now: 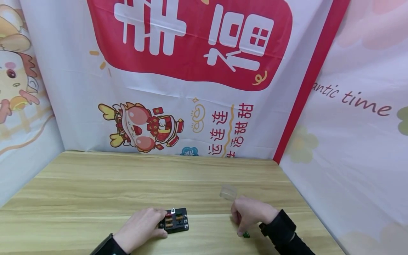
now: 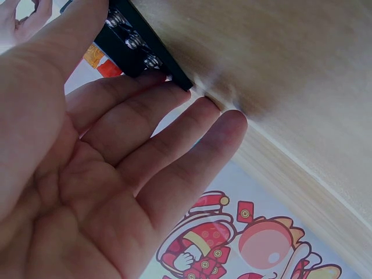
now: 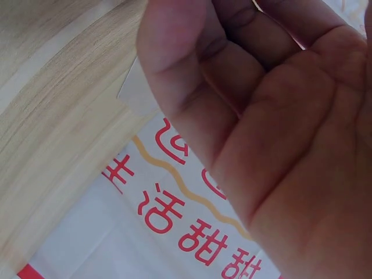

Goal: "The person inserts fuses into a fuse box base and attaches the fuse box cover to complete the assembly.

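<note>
My left hand grips the left end of a black fuse block, thumb at the near edge and fingers at the far side. Red and amber blade fuses sit in the block. In the left wrist view, the fingers reach along the dark block. My right hand is low over the table with its fingers curled. A small green piece, perhaps a fuse, shows beside the thumb tip; whether it is pinched is hidden. The right wrist view shows the palm and bent fingers, not their grip.
A clear plastic cover lies on the wooden table just beyond my right hand. Behind the table hangs a printed red and white cloth, with more printed cloth along the right side.
</note>
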Action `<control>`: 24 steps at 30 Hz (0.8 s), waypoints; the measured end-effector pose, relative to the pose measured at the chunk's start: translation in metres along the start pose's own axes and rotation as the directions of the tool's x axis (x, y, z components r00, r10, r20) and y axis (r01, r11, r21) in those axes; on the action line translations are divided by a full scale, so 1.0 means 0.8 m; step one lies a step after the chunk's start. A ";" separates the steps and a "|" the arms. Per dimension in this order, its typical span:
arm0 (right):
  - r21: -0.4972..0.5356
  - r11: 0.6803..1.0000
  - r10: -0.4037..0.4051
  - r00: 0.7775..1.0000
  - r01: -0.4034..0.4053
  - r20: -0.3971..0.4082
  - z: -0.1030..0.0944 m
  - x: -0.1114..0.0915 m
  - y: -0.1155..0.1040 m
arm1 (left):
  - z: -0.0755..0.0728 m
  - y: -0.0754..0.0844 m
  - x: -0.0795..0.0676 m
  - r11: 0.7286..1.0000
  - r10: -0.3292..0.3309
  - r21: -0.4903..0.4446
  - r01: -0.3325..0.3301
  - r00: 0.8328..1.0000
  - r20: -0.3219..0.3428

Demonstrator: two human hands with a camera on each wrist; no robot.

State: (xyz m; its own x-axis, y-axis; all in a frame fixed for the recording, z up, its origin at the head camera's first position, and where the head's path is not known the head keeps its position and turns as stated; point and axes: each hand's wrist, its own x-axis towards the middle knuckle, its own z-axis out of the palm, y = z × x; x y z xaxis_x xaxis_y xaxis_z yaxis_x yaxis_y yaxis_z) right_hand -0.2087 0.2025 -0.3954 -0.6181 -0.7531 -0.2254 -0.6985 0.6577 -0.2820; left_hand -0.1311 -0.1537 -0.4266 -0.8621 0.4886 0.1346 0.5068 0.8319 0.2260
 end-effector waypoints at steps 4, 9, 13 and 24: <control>0.016 1.000 -0.006 1.000 0.005 0.003 -0.001 -0.001 -0.001 | 0.000 0.001 0.000 1.000 0.004 0.011 -0.004 1.000 -0.001; 0.047 0.999 -0.019 1.000 0.019 0.010 -0.002 0.000 -0.003 | 0.001 0.001 0.000 1.000 0.020 0.018 -0.019 1.000 -0.018; 0.064 0.997 -0.033 0.999 0.032 0.005 -0.002 0.000 -0.003 | 0.001 0.000 0.000 1.000 0.025 0.015 -0.025 0.999 -0.022; 0.086 0.994 -0.070 0.997 0.068 0.020 -0.002 0.001 -0.005 | 0.000 0.001 0.000 1.000 0.022 -0.002 -0.022 1.000 -0.008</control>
State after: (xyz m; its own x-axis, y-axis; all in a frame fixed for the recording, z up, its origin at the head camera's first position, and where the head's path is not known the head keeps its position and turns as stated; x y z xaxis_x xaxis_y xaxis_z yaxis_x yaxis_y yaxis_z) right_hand -0.2073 0.1992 -0.3928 -0.5606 -0.7972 -0.2240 -0.7052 0.6014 -0.3755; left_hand -0.1309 -0.1532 -0.4266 -0.8509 0.5042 0.1474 0.5253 0.8206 0.2250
